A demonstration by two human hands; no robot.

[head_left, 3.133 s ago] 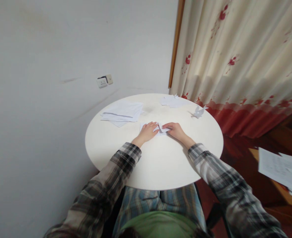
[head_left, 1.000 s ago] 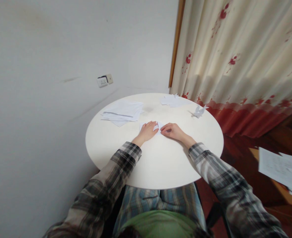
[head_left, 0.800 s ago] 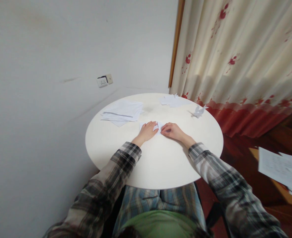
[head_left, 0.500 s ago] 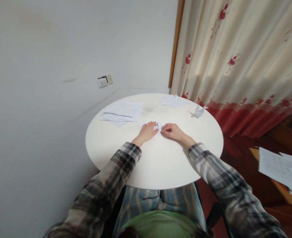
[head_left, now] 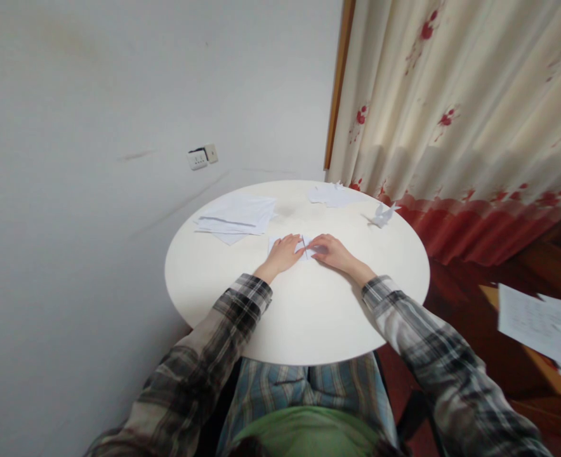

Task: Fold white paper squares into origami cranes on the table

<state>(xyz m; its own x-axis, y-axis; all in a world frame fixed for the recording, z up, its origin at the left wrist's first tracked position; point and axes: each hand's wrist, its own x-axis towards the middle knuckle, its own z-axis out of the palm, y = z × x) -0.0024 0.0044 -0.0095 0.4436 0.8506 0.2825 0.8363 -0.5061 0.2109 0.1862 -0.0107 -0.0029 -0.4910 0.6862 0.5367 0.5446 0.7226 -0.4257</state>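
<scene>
A small folded sheet of white paper lies on the round white table, with a dark crease or slit line across it between my hands. My left hand rests flat over the paper's left part, fingers stretched out and thumb near the line. From the other side, my right hand bends over the paper's right part. Its index fingertip reaches the line, and the thumb sits a little nearer to me, with the paper's edge between them. Both hands cover much of the sheet.
Loose white sheets lie at the table's back left. More paper is at the back, and a folded paper figure stands at the right. A wall with a socket borders the left; a curtain hangs behind. Printed sheets lie lower right.
My right hand's fingers have shifted slightly left, onto the paper's middle line, and its index finger is now further from the thumb. My left hand has stayed in place.
</scene>
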